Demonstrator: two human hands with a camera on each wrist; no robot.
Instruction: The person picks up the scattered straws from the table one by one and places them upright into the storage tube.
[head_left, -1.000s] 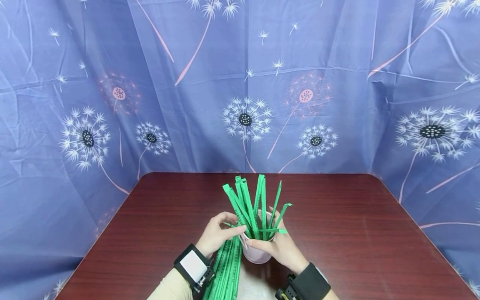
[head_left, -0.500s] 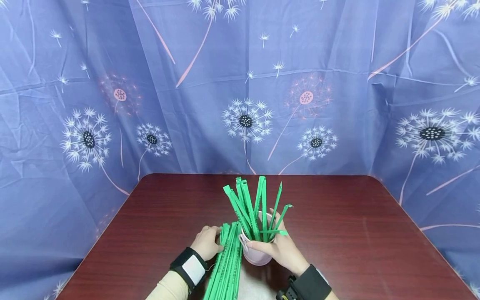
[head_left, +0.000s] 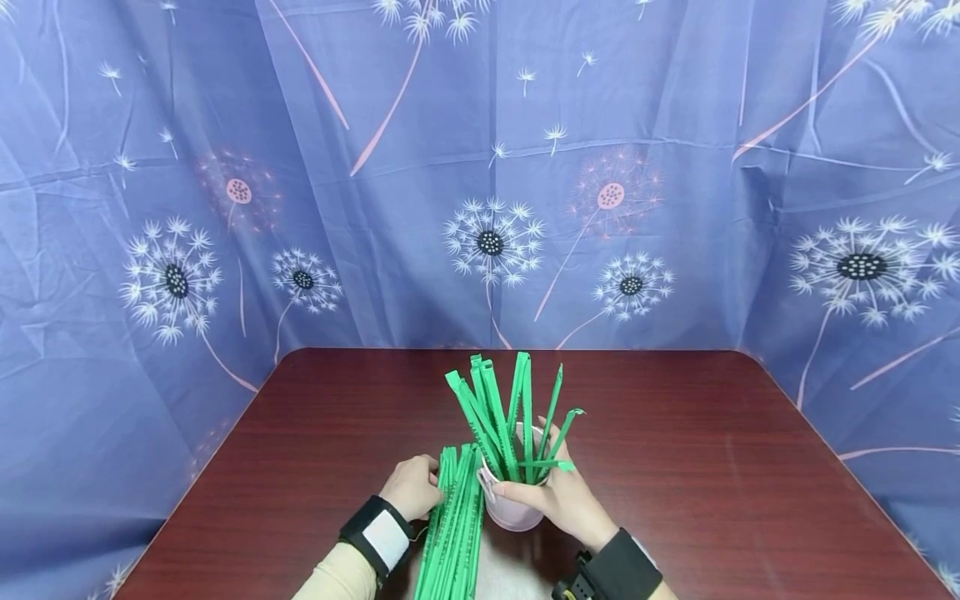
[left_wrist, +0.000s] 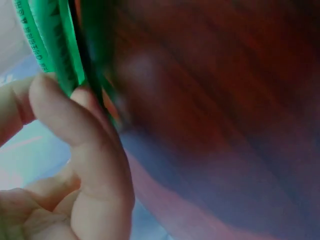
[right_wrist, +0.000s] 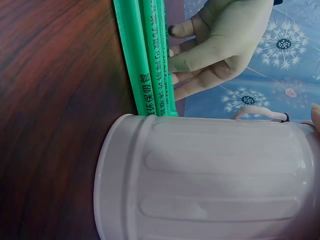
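A pile of green paper-wrapped straws (head_left: 453, 533) lies lengthwise on the table, printed with dark characters. At its left edge my left hand (head_left: 411, 487) pinches at a straw; in the left wrist view the thumb and fingertips (left_wrist: 50, 97) close on the green wrappers (left_wrist: 55, 40). Right beside the pile stands a small pale pink bucket (head_left: 510, 512), ribbed like a dustbin, with a side handle (right_wrist: 257, 112). Several wrapped straws (head_left: 487, 408) stick up from it, fanned out, one lying across the rim. My right hand (head_left: 566, 500) grips the bucket's rim, thumb in front, other fingers mostly hidden behind.
The dark red wood-grain table (head_left: 712, 483) reaches back to a blue dandelion-print curtain (head_left: 405, 250). A whitish patch (head_left: 502, 571) shows in front of the bucket, right of the straw pile. Black bands (head_left: 378, 533) are strapped round both wrists.
My left hand has gone from the bucket's rim down and left to the pile's left edge, where it stays over the last half second. The right hand keeps its grip on the bucket.
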